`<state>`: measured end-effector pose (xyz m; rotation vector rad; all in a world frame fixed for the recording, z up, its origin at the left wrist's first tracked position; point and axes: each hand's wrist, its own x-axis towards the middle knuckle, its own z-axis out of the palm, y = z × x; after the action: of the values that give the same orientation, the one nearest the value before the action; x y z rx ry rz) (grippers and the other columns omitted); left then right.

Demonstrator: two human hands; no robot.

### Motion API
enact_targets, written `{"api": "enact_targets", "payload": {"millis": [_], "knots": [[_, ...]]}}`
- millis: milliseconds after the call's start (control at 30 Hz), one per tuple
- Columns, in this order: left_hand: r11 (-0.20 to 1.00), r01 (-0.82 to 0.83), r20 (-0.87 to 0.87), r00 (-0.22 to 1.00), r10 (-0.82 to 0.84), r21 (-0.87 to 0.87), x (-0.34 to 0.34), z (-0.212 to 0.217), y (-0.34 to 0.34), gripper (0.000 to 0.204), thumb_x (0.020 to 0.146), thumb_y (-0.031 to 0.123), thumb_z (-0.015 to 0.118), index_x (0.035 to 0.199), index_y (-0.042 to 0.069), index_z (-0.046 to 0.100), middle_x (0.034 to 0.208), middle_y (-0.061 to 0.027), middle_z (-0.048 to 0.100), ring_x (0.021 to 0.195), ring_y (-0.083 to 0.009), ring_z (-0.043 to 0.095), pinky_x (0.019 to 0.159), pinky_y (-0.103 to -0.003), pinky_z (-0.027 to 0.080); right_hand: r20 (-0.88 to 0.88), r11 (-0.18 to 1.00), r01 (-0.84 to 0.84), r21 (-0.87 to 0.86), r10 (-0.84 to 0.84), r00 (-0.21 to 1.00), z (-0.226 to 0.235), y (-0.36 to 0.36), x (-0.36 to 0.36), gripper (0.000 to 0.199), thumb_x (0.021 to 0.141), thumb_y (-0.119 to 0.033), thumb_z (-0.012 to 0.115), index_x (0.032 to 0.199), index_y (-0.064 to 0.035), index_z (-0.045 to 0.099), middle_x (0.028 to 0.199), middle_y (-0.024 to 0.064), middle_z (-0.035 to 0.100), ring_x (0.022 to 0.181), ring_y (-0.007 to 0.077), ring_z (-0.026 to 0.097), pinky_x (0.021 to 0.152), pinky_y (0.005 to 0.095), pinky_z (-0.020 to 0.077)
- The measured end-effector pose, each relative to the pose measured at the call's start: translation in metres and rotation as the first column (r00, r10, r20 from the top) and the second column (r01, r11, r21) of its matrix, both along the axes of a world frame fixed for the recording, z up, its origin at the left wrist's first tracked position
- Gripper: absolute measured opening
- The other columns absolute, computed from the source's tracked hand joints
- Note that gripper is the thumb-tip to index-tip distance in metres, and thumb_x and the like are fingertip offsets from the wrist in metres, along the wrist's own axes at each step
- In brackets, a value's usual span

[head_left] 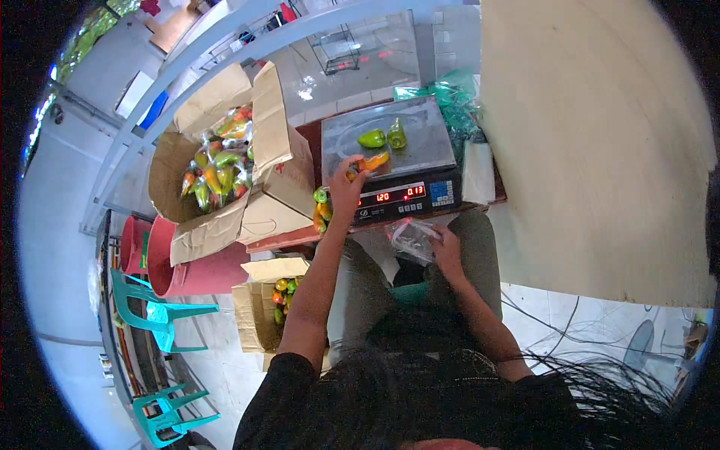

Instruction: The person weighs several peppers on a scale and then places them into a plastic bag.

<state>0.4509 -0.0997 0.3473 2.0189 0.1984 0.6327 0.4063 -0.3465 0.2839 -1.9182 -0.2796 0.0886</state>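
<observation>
A flat weighing scale (431, 120) with a lit red display stands on the table before me. Two green bell peppers (371, 138) lie on its metal plate. At the plate's near left corner, my left hand (347, 184) has its fingers closed around an orange pepper (373, 161). Lower down, above my lap, my right hand (448, 253) grips a clear plastic bag (412, 237) by its side. More green and orange peppers (322, 210) sit at the table edge beside my left wrist.
Left of the scale, an open cardboard box (274, 199) holds several bagged peppers. A smaller box (255, 315) with loose peppers stands below. Green plastic bags (461, 97) lie behind the scale. A tall pale board (600, 150) rises at the right. Red tubs (180, 262) stand at left.
</observation>
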Motion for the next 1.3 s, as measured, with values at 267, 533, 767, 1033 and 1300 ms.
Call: {"api": "enact_targets", "payload": {"millis": [267, 533, 767, 1033, 1300], "knots": [[0.990, -0.014, -0.098, 0.995, 0.028, 0.141, 0.023, 0.001, -0.004, 0.030, 0.068, 0.004, 0.063, 0.096, 0.006, 0.055, 0.089, -0.0105, 0.059, 0.083, -0.0232, 0.056, 0.075, -0.032, 0.042, -0.076, 0.999, -0.053, 0.003, 0.053, 0.996, -0.003, -0.002, 0.003, 0.025, 0.073, -0.012, 0.056, 0.095, 0.0001, 0.054, 0.082, 0.0199, 0.059, 0.079, 0.0336, 0.058, 0.069, 0.0392, 0.0437], [0.942, -0.329, -0.209, 0.919, 0.334, 0.062, 0.040, -0.011, 0.021, 0.024, 0.076, 0.022, 0.058, 0.086, 0.000, 0.057, 0.085, -0.0193, 0.058, 0.083, -0.0303, 0.055, 0.070, -0.036, 0.042, -0.130, 1.000, 0.007, 0.010, -0.006, 0.992, -0.017, -0.006, 0.008, 0.030, 0.072, -0.014, 0.055, 0.098, 0.0009, 0.055, 0.087, 0.0197, 0.059, 0.082, 0.0331, 0.058, 0.073, 0.0376, 0.0446], [0.817, -0.553, -0.206, 0.790, 0.577, 0.164, 0.091, -0.033, 0.044, 0.034, 0.081, 0.025, 0.046, 0.089, -0.006, 0.057, 0.073, -0.0200, 0.059, 0.073, -0.0322, 0.058, 0.070, -0.040, 0.043, 0.164, 1.000, 0.013, -0.013, -0.011, 0.986, -0.038, -0.005, 0.008, 0.024, 0.075, -0.006, 0.051, 0.097, 0.0024, 0.052, 0.074, 0.0129, 0.057, 0.063, 0.0172, 0.055, 0.058, 0.0290, 0.0439], [0.921, -0.267, -0.199, 0.956, 0.216, -0.285, 0.079, -0.009, 0.031, 0.029, 0.079, 0.019, 0.049, 0.092, -0.006, 0.055, 0.074, -0.0152, 0.060, 0.075, -0.0293, 0.058, 0.075, -0.036, 0.042, -0.154, 0.996, -0.065, -0.058, 0.056, 0.986, -0.001, -0.006, 0.007, 0.020, 0.075, -0.009, 0.053, 0.091, 0.0027, 0.052, 0.076, 0.0159, 0.057, 0.063, 0.0216, 0.055, 0.059, 0.0309, 0.0431], [0.980, -0.124, -0.129, 0.981, 0.145, 0.153, 0.069, -0.045, 0.053, 0.029, 0.077, 0.021, 0.054, 0.102, 0.006, 0.055, 0.098, -0.0145, 0.056, 0.093, -0.0288, 0.051, 0.081, -0.038, 0.040, -0.006, 0.999, -0.033, 0.030, 0.033, 0.999, -0.011, -0.001, 0.004, 0.023, 0.074, -0.013, 0.053, 0.091, 0.0019, 0.052, 0.078, 0.0171, 0.057, 0.070, 0.0275, 0.057, 0.063, 0.0331, 0.0435]]}}
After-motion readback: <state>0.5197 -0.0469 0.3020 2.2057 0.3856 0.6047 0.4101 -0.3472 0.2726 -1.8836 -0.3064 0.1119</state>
